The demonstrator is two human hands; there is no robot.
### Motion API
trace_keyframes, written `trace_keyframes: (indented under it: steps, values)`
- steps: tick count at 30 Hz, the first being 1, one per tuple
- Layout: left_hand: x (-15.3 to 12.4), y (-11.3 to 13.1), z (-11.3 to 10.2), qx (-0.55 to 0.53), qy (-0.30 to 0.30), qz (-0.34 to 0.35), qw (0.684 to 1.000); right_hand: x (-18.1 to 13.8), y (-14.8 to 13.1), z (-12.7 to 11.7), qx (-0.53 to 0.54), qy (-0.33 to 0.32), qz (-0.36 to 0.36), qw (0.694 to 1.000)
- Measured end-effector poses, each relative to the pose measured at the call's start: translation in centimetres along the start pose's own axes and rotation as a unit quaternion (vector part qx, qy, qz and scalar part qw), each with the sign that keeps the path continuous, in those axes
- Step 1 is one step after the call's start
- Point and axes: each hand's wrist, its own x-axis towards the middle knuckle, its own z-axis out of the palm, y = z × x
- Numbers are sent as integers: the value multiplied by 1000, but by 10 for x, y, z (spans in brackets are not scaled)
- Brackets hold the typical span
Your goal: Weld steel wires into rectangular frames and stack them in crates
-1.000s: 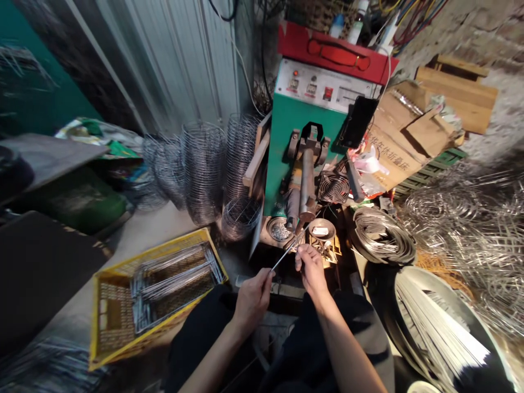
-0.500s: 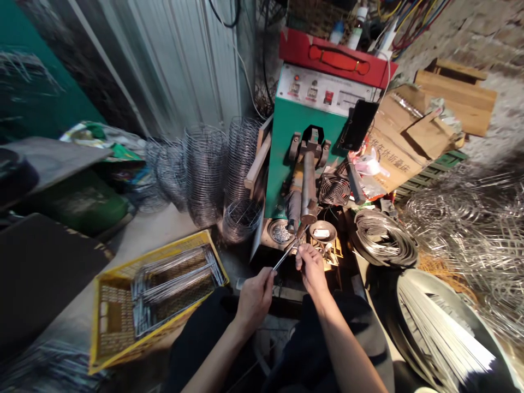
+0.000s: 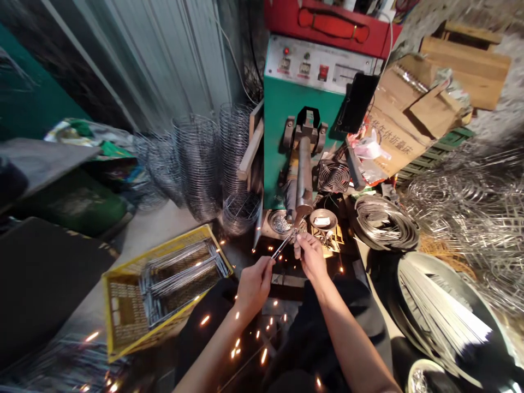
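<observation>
My left hand (image 3: 254, 283) is closed on the near end of a thin metal rod (image 3: 280, 250) that slants up to the right. Its far tip sits under the brown electrode arm (image 3: 303, 177) of a green and red spot welder (image 3: 305, 98). My right hand (image 3: 310, 255) pinches something small at that tip, too small to name. Orange sparks are scattered around both hands and across my dark-clothed lap. Two small metal dishes (image 3: 322, 219) of parts stand just beyond my right hand.
A yellow crate (image 3: 123, 305) holding several welded rods lies at lower left. Stacked wire rings (image 3: 200, 164) stand left of the welder. A coil of metal strip (image 3: 382, 225), a tray of straight rods (image 3: 438, 316) and tangled wire (image 3: 470, 207) fill the right. Cardboard boxes (image 3: 409, 125) lean behind.
Sparks now fly around the hands and lap. Both hands sit slightly higher, closer to the electrode. The camera has tilted down.
</observation>
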Motion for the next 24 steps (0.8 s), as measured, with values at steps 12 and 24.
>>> trace_keyframes:
  steps: [12, 24]
  values:
    - [34, -9, 0, 11, -28, 40, 999, 11, -15, -7, -111, 37, -54, 992]
    - [60, -19, -11, 21, -41, 61, 997, 21, -12, -10, -105, 69, -27, 992]
